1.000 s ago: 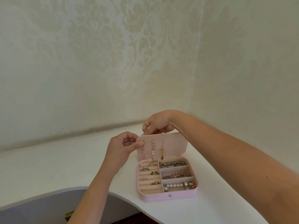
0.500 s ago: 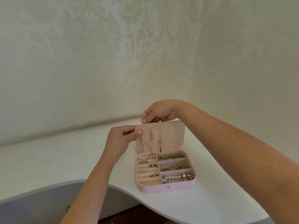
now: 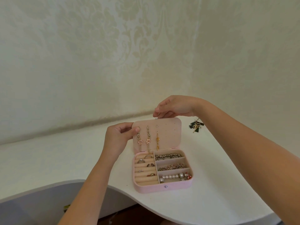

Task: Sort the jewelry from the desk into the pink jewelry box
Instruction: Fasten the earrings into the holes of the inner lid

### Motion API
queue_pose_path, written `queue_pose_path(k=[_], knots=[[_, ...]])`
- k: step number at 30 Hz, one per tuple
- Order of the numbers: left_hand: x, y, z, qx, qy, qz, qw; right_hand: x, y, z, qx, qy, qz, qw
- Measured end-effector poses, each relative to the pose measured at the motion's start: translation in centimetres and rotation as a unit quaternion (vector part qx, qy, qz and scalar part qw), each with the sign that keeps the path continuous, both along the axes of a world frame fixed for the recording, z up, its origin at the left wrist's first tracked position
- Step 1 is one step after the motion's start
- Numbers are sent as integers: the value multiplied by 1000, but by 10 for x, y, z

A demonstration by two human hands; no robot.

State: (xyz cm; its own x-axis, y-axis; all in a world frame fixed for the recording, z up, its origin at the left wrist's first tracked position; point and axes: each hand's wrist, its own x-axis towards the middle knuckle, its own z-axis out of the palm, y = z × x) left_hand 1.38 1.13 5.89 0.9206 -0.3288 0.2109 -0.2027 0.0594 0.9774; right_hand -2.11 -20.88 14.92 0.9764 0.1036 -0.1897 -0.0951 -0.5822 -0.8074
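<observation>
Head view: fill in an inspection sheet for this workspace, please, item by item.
Surface: white desk, curved front edge.
Job's things: pink jewelry box open, lid upright with three drop earrings; rings left, beaded strands right; dark green jewelry loose on the desk.
Clutter: nothing seen.
Hands: left hand grips the lid's left edge; right hand pinches a small pale piece at its top edge.
Cables: nothing seen.
Surroundings: patterned cream wallpaper.
</observation>
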Motion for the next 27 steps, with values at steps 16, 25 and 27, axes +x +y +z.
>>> queue_pose_path(k=[16,25,27], knots=[[8,2,12,105,-40,-47,993,-31,8,-21,-88,-145,-64,983],[10,4,15,127,-40,-57,990,-22,20,-19,-136,-145,-73,977],[9,4,15,125,-39,-58,990,-21,22,-18,-149,-144,-74,976]])
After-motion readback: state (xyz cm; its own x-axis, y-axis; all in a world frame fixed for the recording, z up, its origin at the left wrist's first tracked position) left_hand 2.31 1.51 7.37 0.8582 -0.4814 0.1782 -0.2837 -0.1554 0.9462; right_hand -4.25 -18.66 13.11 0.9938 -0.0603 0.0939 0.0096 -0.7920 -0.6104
